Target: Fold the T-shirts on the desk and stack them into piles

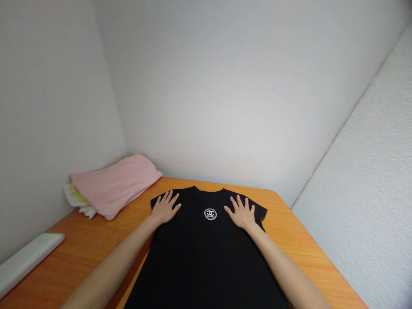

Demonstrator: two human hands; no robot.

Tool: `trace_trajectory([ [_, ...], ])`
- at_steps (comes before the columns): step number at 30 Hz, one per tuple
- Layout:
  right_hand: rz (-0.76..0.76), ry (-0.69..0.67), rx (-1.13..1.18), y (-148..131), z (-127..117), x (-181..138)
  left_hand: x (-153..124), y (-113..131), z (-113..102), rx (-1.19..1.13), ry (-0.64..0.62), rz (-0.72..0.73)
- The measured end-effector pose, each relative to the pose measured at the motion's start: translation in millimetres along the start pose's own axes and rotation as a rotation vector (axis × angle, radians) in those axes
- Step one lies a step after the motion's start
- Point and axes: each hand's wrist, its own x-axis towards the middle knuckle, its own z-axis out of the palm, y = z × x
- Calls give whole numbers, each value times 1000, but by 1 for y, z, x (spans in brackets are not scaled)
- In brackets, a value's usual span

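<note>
Black T-shirt (206, 257) nearest camera, spread front up on desk (299, 231), collar (209, 194) at far side, hem out of frame. Left grip (164, 209) and right grip (242, 214): both released, palms down, fingers spread on upper chest near sleeves (261, 211). Judged best: operator applies light, even pressure, strokes outward from round emblem (210, 214), avoids dragging collar. Pink cloth (117, 182) apart at left; white slab-like object (32, 257) nearer camera.

Pink cloth (117, 182), white slab (30, 259)
</note>
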Motion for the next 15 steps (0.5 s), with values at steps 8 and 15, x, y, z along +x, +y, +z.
trace_trajectory([
  [8, -29, 53, -23, 16, -6, 21, 24, -15, -7, 40, 11, -26],
  [15, -17, 139, -69, 47, -22, -8, -4, -18, -35, 92, 135, -49],
])
